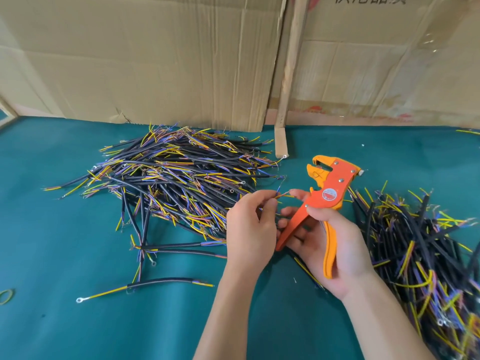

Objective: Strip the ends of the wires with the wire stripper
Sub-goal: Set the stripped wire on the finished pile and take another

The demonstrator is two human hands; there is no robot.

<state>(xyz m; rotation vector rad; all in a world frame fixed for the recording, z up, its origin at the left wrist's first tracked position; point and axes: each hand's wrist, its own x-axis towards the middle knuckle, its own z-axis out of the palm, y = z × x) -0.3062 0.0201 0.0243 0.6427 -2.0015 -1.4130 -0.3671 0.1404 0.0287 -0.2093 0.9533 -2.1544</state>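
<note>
Between two wire piles on the green table [65, 320], I see my left hand [250, 229] pinching a wire end [281, 195], right hand [335, 253] fingers curled around the wire stripper [327, 196].

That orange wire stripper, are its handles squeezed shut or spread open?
Spread open. The wire stripper sits in the right hand with its two handles splayed apart, and no wire is in its head.

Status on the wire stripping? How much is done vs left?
Cannot tell done from undone: both the centre pile and the right pile show bare strands at wire ends. In hand: left hand pinches thin wire ends; right hand holds the orange wire stripper, nothing in its head. A few loose wires lie nearer.
</note>
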